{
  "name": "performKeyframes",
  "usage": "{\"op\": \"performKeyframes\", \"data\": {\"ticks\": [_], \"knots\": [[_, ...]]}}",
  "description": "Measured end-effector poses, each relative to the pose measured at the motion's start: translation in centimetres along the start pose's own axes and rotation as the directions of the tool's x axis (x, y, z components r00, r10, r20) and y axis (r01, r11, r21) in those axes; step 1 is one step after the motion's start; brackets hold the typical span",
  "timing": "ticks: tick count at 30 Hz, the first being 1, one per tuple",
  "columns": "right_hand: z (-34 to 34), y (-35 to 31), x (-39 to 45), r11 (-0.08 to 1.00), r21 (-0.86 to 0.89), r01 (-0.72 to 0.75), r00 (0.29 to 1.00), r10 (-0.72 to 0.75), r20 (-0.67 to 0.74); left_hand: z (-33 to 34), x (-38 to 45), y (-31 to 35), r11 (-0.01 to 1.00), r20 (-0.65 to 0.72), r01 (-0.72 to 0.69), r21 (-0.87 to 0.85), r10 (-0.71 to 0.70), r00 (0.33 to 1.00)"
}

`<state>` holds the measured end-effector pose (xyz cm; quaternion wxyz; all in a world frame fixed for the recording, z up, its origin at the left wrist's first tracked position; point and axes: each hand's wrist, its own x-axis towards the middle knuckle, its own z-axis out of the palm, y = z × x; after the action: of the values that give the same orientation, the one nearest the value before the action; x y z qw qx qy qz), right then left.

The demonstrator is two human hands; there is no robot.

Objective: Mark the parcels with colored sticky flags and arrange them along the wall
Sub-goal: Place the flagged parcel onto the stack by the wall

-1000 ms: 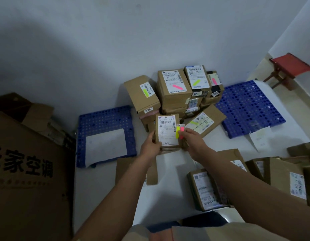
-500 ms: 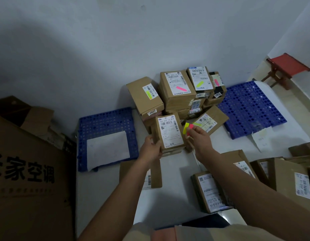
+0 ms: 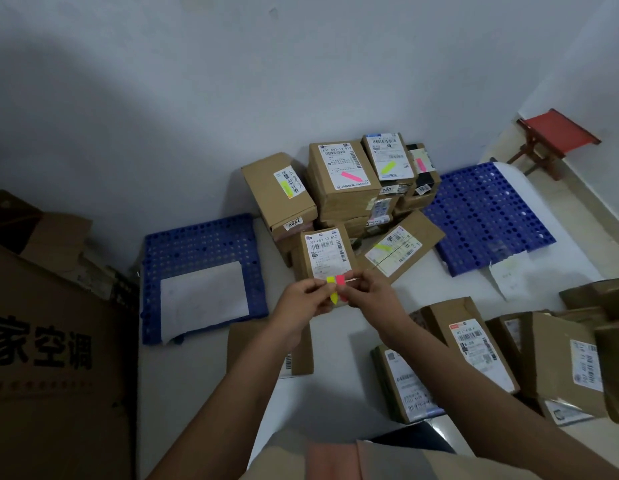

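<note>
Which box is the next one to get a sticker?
Find the parcel pile against the wall. Just in front stands a small brown box, behind the left hand and right hand. Unlike its neighbours, its label shows no flag.

parcels (image 3: 342, 178): matt brown cardboard, white paper labels
flags (image 3: 336, 287): bright, smooth paper or film
mats (image 3: 488, 216): blue perforated plastic
stool (image 3: 557, 136): wood, red top

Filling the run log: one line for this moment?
left hand: pinching yellow sticky flag | right hand: holding pink sticky flag | brown cardboard parcel: unflagged
</note>
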<state>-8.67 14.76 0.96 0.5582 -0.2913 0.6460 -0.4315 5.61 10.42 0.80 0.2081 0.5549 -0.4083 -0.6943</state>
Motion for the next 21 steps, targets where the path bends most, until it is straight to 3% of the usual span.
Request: {"op": "performKeyframes", "data": {"ticks": [5,15,21], "knots": [[-0.7,0.1,0.3,0.997,-0.073,-0.012,0.999,0.014,0.031,0.8,0.0,-0.6,0.992,-0.127,0.01,-0.129,-0.027,0.992],[-1.6,-0.2,1.2,0.995,-0.104,-0.01,0.997,0.017,0.07,2.2,-0.3,-0.4,0.987,-0.141,-0.004,-0.16,-0.019,0.99],[-1.6,-0.6,1.4,0.997,-0.073,0.024,1.0,-0.024,0.012,2.2,0.0,0.4,0.983,-0.143,-0.03,-0.183,0.003,0.99]]}}
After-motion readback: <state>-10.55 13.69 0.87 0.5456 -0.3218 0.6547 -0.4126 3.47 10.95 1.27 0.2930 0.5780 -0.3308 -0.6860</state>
